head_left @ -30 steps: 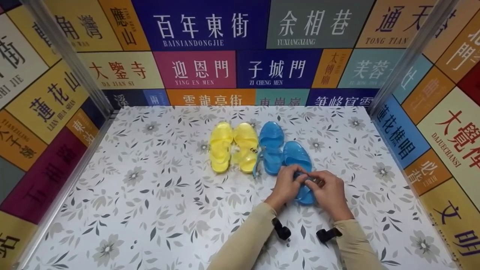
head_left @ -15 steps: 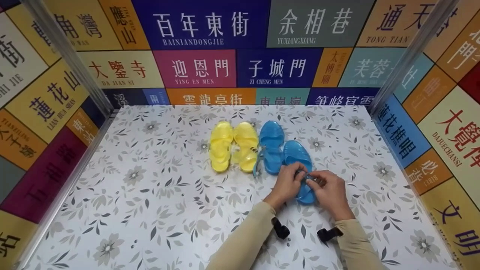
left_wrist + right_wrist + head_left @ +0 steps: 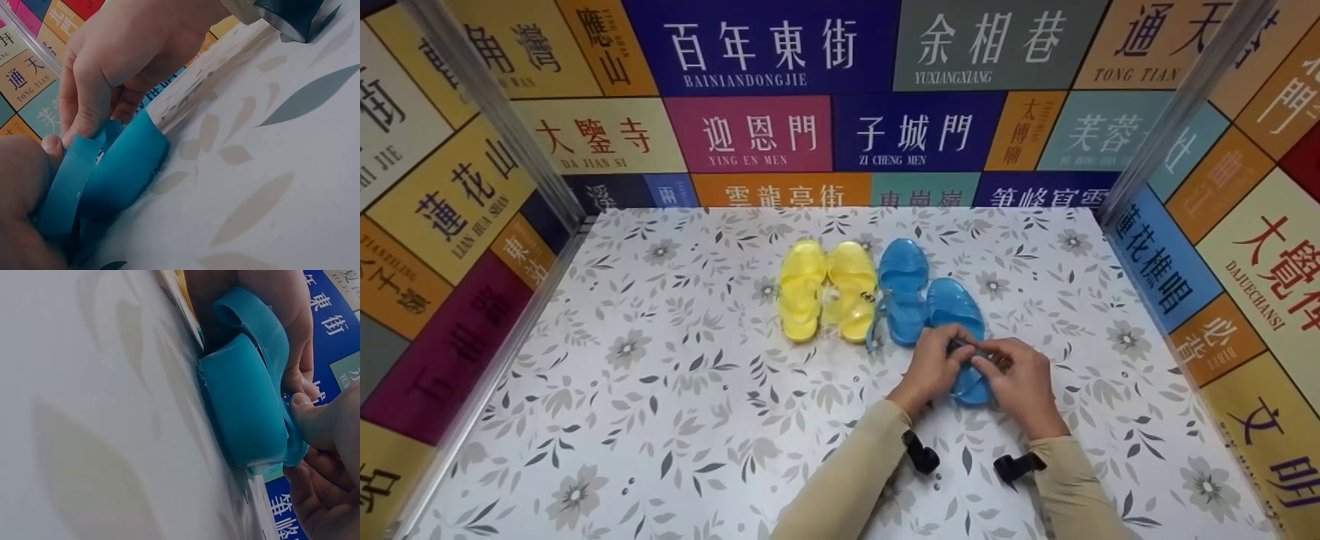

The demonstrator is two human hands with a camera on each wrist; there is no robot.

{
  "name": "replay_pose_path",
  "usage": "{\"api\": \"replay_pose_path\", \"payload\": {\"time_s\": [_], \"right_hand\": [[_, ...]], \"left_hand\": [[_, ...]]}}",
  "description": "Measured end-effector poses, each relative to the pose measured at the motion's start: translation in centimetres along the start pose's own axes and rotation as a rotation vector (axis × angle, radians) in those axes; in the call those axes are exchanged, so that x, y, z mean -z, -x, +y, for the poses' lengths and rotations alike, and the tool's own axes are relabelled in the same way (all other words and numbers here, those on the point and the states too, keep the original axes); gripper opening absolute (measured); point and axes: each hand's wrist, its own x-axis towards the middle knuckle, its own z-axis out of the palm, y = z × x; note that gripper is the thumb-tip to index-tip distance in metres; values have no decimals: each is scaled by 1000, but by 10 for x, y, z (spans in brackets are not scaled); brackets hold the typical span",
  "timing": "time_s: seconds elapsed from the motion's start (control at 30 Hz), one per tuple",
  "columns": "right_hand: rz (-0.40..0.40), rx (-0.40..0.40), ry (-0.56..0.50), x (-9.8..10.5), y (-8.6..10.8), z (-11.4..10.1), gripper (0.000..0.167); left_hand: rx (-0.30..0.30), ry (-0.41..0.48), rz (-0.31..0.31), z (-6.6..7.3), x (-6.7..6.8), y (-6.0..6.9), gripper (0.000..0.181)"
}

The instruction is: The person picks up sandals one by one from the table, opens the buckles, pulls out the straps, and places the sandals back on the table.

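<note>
A blue jelly sandal (image 3: 954,301) lies toe away from me, its heel partly hidden by both hands. From its left side my left hand (image 3: 936,367) pinches the ankle strap (image 3: 70,185). Opposite it, my right hand (image 3: 1024,382) pinches the strap near its fastening, thumb against fingers, in the right wrist view (image 3: 332,455) close to the heel cup (image 3: 247,405). The fingertips nearly meet above the sandal, and the fastening itself is mostly covered. Just left stands the other blue sandal (image 3: 904,266), its strap hanging loose at the left side.
Two yellow sandals (image 3: 802,262) stand side by side left of the blue ones. All lie on a table with a floral white cover (image 3: 660,390). Panels with printed signs (image 3: 765,135) enclose the back and sides. Each wrist wears a black camera (image 3: 1018,469).
Both hands stay at the blue sandal's strap, and only the fingertips shift slightly around the fastening. The sandals keep their places, while the head view tilts a little.
</note>
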Motion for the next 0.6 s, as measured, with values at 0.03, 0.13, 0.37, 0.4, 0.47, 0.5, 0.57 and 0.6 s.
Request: {"api": "replay_pose_path", "payload": {"time_s": [0.03, 0.13, 0.37, 0.4, 0.47, 0.5, 0.57, 0.6], "right_hand": [[2, 3, -1, 0, 0, 0, 23], [8, 11, -5, 0, 0, 1, 23], [19, 34, -14, 0, -1, 3, 24], [19, 35, -13, 0, -1, 3, 24], [24, 37, -11, 0, 0, 3, 23], [23, 36, -12, 0, 0, 3, 23], [20, 27, -16, 0, 0, 2, 22], [18, 23, -15, 0, 0, 2, 22]], "left_hand": [[2, 1, 4, 0, 0, 0, 7], [16, 7, 12, 1, -1, 0, 6], [47, 31, 28, 1, -2, -1, 7], [47, 33, 30, 1, -2, 0, 7], [45, 38, 34, 2, -2, 0, 7], [44, 39, 35, 2, -2, 1, 7], [44, 37, 35, 2, -1, 1, 8], [45, 32, 34, 2, -1, 2, 7]]}}
